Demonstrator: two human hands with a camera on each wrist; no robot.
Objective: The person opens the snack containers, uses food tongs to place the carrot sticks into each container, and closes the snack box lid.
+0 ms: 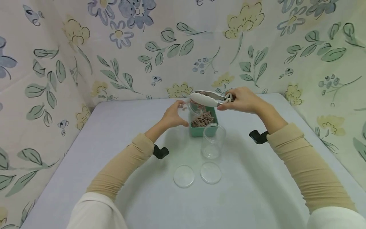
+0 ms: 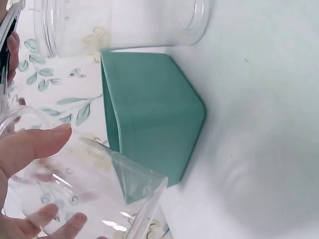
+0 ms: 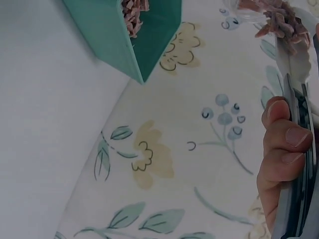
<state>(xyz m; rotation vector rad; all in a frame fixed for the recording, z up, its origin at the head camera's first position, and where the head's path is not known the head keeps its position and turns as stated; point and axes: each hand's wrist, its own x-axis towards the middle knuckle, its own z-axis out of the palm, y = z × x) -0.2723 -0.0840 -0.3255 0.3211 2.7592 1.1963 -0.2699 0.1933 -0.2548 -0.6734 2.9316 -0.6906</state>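
1. The largest thing we see is a white floral-print fabric backdrop (image 1: 197, 44), standing behind and beside the table.
2. Below it lies the pale, flat-topped table (image 1: 243, 197).
3. We see two arms in beige sleeves reaching forward, converging over the middle. The left hand (image 1: 172, 116) is turned palm inward, thumb and fingers wrapped round a jar; the right hand (image 1: 246, 99) is raised higher, fingers closed about tongs held nearly level.
4. Between them sits a green rectangular open-topped container (image 1: 196, 132), holding brownish-pink shredded pieces (image 1: 202, 119).
5. We find one clear plastic cylindrical jar (image 1: 213, 140) upright just beside the container's near right corner; the gripped clear plastic jar (image 2: 99, 174) is tilted above the container's left part.
6. The white-headed metal tongs (image 1: 206, 99) point left, their heads at the tilted jar's mouth.
7. Two clear round plastic lids (image 1: 184, 176) lie flat nearer us, side by side.
8. Smallest, we see a pinkish shredded clump (image 3: 286, 25) between the tong heads.
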